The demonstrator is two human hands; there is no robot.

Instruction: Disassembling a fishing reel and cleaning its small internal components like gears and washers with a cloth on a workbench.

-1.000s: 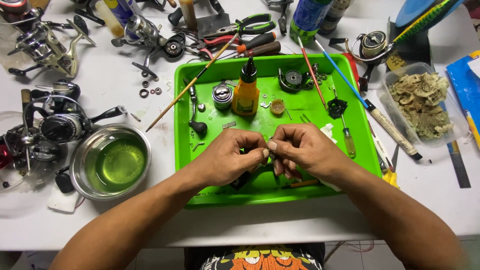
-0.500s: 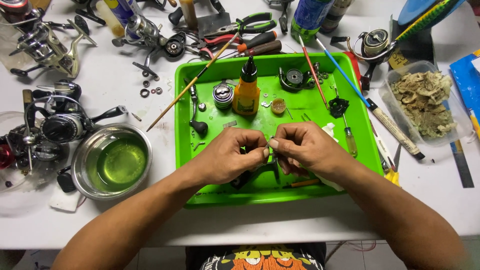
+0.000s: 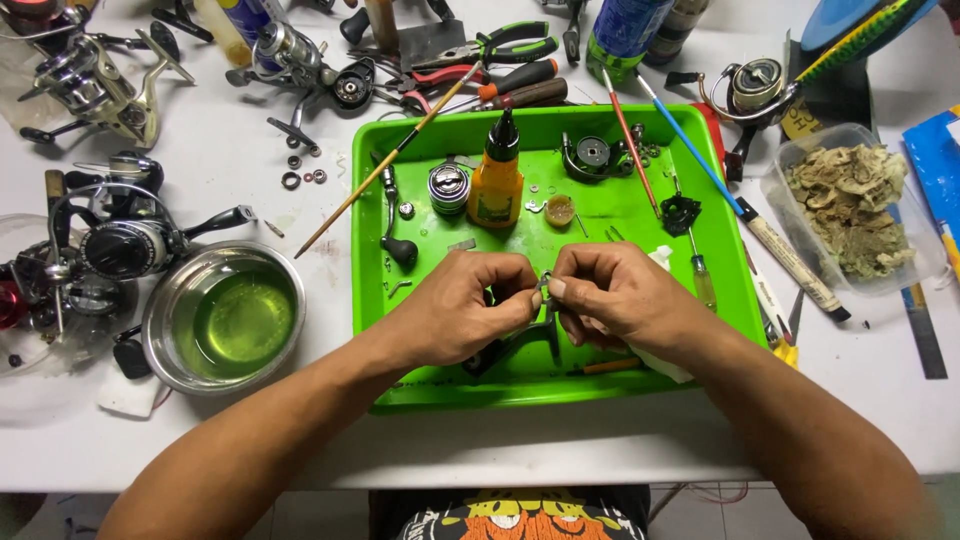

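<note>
Step in hand: both hands work a small metal part (image 3: 546, 287) pinched between their fingertips, over the near half of the green tray (image 3: 735, 290).
Left hand (image 3: 462, 308): closed in a pinch; thumb and forefinger grip the left side of the small metal part.
Right hand (image 3: 612, 296): closed in a pinch; fingertips grip the right side of the same part, touching the left hand's fingertips.
Part location: between the two hands, held above the tray floor, just near of the orange bottle (image 3: 496, 183). A dark reel piece (image 3: 520, 340) hangs or lies just below the hands; whether it is joined to the small part cannot be told.
Good practice: keep the work over the tray so a dropped piece lands inside its rim. Hold the grip light and square; a part this small probably slips or springs away under a hard squeeze. Keep wrists low for steadiness.
Hazard, left: the steel bowl (image 3: 224, 316) of green liquid stands on the surface just left of the tray, near the left forearm; avoid a sideways elbow sweep.
Hazard, far: loose washers and a round cap (image 3: 449, 187) lie in the far half of the tray; keep them apart from the held part.
Right side: a small screwdriver (image 3: 701, 275) lies just right of the right hand.
</note>
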